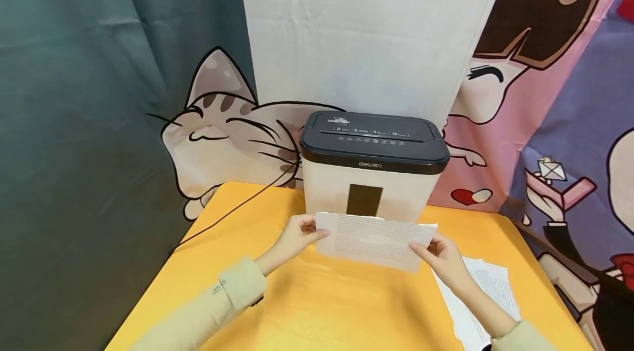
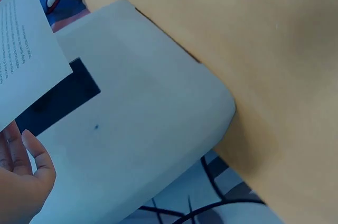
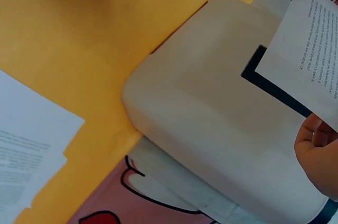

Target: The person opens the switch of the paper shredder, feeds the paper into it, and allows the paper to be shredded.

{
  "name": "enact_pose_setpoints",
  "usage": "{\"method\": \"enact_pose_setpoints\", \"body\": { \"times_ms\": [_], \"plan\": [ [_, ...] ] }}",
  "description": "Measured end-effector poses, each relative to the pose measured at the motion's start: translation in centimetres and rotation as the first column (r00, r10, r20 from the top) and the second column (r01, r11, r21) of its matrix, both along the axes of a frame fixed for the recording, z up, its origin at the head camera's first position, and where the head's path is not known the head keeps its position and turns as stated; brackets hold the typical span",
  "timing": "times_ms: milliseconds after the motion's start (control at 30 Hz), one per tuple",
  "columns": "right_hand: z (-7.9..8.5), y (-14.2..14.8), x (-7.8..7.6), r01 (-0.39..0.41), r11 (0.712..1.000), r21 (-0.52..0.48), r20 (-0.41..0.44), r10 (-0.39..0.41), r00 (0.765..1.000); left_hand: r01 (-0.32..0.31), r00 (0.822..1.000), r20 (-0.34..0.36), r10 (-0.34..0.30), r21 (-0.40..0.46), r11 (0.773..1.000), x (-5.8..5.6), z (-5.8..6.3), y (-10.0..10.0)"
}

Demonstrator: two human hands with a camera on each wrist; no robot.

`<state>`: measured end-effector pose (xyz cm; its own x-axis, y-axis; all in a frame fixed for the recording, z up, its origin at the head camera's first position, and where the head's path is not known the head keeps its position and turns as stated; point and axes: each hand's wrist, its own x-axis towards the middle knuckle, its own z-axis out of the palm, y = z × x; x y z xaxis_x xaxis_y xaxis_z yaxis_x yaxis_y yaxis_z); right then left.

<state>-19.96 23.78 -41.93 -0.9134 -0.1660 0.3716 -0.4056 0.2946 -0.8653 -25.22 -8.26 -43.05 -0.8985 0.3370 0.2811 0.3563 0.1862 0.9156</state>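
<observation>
A printed sheet of paper [image 1: 373,241] is stretched between both hands in front of a paper shredder [image 1: 366,175]. My left hand [image 1: 303,234] pinches its left edge, thumb on the near face. At the right edge, my right hand [image 1: 441,257] pinches it the same way. The shredder has a white bin, a dark window [image 1: 365,199] and a black top with a narrow feed slot [image 1: 371,135]. In the left wrist view the sheet [image 2: 26,55] overlaps part of the window; in the right wrist view the sheet [image 3: 306,49] also covers much of it.
More printed sheets [image 1: 490,285] lie on the yellow tabletop [image 1: 317,307] at the right, partly under the right forearm. A black cord [image 1: 233,210] runs from the shredder to the table's left edge. Cartoon-printed curtains [image 1: 356,26] hang behind.
</observation>
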Motion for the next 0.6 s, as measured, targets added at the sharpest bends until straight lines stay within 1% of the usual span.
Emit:
{"method": "enact_pose_setpoints", "body": {
  "times_ms": [167,333,500,600],
  "plan": [
    [1.8,-0.3,-0.2,0.005,0.998,0.065,-0.025,-0.003,1.0,0.005,1.0,-0.031,-0.006,-0.028,1.0,0.0,1.8,-0.6],
    [3.9,-0.5,-0.5,-0.006,0.995,0.104,-0.065,0.012,0.998,-0.02,0.999,-0.048,0.017,-0.065,0.998,-0.2,3.7,-1.1],
    [6.2,-0.8,-0.8,0.006,0.991,0.132,-0.144,0.013,0.989,-0.018,0.996,-0.084,0.011,-0.076,0.997,-0.4,6.0,-1.5],
    [7.3,-0.9,-1.0,0.002,0.993,0.12,-0.195,0.021,0.981,-0.011,0.995,-0.099,0.004,-0.07,0.997,-0.7,7.4,-1.6]
  ]
}}
